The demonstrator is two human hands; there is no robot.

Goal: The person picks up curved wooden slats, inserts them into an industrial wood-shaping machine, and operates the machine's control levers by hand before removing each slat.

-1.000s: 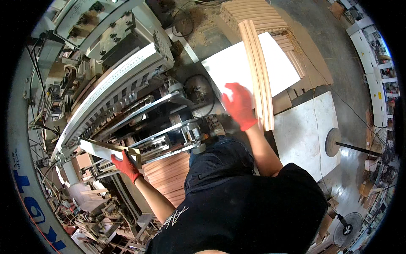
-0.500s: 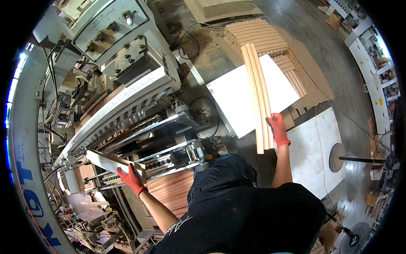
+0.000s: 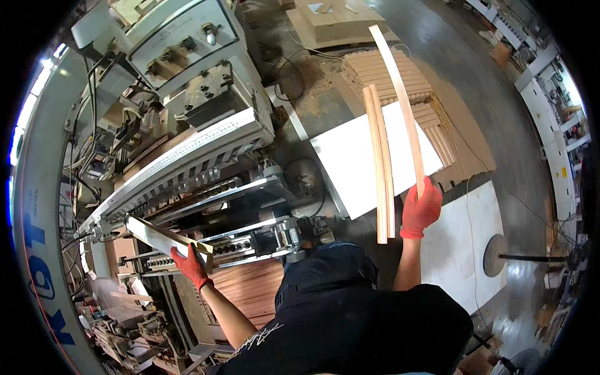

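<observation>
My right hand (image 3: 422, 209), in a red glove, is closed round the near end of a long, slightly curved wooden strip (image 3: 405, 100), which it holds up and tilted away from me. To its left, two similar wooden strips (image 3: 382, 169) lie side by side on a white board (image 3: 344, 156). My left hand (image 3: 190, 265), also in a red glove, grips the near end of a long, white-faced piece with wood-coloured edges (image 3: 159, 239). That piece rests at an angle by the machine's metal rails (image 3: 231, 236); the undersides of my left fingers are hidden.
A large grey machine with a control panel (image 3: 184, 47) fills the left side. Beyond the white board, stacked wooden strips (image 3: 390, 72) lie on cardboard. Reddish wood pieces (image 3: 250, 284) sit below the rails. A round-based stand (image 3: 495, 255) is at the right, beside a pale sheet (image 3: 465, 231).
My right hand has taken one strip off the group of three and lifted it to the right, leaving two. My left hand stays on the white-faced piece.
</observation>
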